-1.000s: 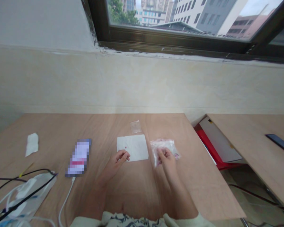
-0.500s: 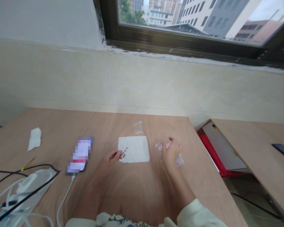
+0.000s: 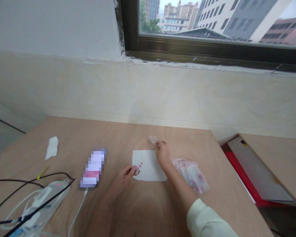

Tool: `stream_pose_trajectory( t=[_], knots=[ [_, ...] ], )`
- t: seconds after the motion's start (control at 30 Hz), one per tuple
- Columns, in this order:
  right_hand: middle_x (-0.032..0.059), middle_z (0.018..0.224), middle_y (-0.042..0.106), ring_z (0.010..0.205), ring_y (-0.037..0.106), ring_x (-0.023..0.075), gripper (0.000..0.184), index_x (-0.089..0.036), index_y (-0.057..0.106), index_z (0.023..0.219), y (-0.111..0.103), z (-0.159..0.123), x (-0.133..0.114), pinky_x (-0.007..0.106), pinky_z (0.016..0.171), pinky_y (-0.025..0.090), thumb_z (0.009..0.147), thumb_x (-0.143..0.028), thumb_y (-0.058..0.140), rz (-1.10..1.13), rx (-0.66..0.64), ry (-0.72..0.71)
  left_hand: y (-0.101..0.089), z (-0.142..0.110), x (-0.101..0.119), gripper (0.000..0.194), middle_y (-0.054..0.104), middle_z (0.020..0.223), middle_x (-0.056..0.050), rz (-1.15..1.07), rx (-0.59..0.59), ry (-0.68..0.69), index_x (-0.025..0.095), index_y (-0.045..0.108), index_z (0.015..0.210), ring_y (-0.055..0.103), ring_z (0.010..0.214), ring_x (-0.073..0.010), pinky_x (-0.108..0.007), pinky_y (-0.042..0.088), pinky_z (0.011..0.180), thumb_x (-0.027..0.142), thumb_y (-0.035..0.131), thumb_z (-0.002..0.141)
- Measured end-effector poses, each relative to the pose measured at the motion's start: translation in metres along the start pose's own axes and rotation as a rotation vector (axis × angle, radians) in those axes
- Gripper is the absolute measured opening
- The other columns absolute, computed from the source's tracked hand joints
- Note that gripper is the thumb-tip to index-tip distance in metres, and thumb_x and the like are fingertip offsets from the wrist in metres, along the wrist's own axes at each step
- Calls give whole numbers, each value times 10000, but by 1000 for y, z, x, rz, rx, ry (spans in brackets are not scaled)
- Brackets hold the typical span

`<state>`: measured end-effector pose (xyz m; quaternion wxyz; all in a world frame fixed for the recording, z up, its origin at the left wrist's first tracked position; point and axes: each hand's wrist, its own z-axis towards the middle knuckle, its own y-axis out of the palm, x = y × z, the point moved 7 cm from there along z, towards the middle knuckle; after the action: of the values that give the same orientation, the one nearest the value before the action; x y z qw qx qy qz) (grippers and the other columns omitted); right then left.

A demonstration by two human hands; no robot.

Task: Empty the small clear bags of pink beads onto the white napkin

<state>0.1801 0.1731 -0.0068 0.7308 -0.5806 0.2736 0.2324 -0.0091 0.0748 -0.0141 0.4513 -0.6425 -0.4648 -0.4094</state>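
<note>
My left hand (image 3: 127, 172) is closed in a pinch at the left edge of a white sheet of paper (image 3: 150, 166). Pink shows right at its fingertips, too small to make out. Several small pink beads (image 3: 141, 164) and a tiny dark piece (image 3: 138, 171) lie on the sheet beside those fingers. Beyond the sheet's far edge, my right hand (image 3: 162, 153) pinches the near corner of a small clear plastic bag (image 3: 152, 139). Right of that forearm, several clear zip bags (image 3: 191, 174) with pink bits inside lie overlapped on the table.
A phone (image 3: 93, 168) on a white cable lies to the left. Farther left are a white paper scrap (image 3: 51, 147) and a power strip (image 3: 49, 200) with tangled cables. A second table (image 3: 281, 148) stands right, across a gap with a red item (image 3: 236, 174).
My right hand has left the zip bags on the right, moved left and away from me, and taken hold of the small clear bag. My left hand stays pinched by the beads. The view has shifted.
</note>
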Motion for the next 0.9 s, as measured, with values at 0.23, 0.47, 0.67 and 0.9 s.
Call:
stream_pose_trajectory(
  t=[0.23, 0.47, 0.67, 0.9],
  knots=[
    [23, 688, 576, 653, 498, 135, 196, -172, 512, 674, -13, -71, -17, 248, 619, 358, 752, -341, 452, 809, -382, 151, 10, 14, -5, 334, 596, 922, -54, -203, -31, 57, 163, 532, 957, 557, 803, -155, -260, 435, 700, 397, 502, 720],
    [18, 712, 508, 661, 467, 154, 199, -175, 484, 725, -37, -107, 10, 270, 598, 354, 654, -354, 535, 591, -85, 327, 24, -1, 16, 182, 552, 579, 22, -118, -145, -2, 137, 527, 589, 527, 549, -99, -218, 420, 559, 297, 599, 635],
    [13, 717, 504, 713, 463, 160, 110, -191, 480, 709, -59, -125, -43, 273, 649, 354, 712, -300, 494, 296, -52, 14, 43, -10, 23, 245, 478, 441, 63, -12, -146, 6, 153, 424, 490, 479, 412, -78, -188, 362, 434, 276, 606, 599],
    [1, 587, 523, 583, 459, 130, 210, -172, 510, 601, -28, -132, -43, 230, 550, 328, 737, -321, 453, 306, -318, 46, 58, -18, 29, 190, 440, 466, 78, 53, -225, 77, 158, 419, 527, 466, 414, -68, -166, 332, 396, 238, 557, 629]
  ],
)
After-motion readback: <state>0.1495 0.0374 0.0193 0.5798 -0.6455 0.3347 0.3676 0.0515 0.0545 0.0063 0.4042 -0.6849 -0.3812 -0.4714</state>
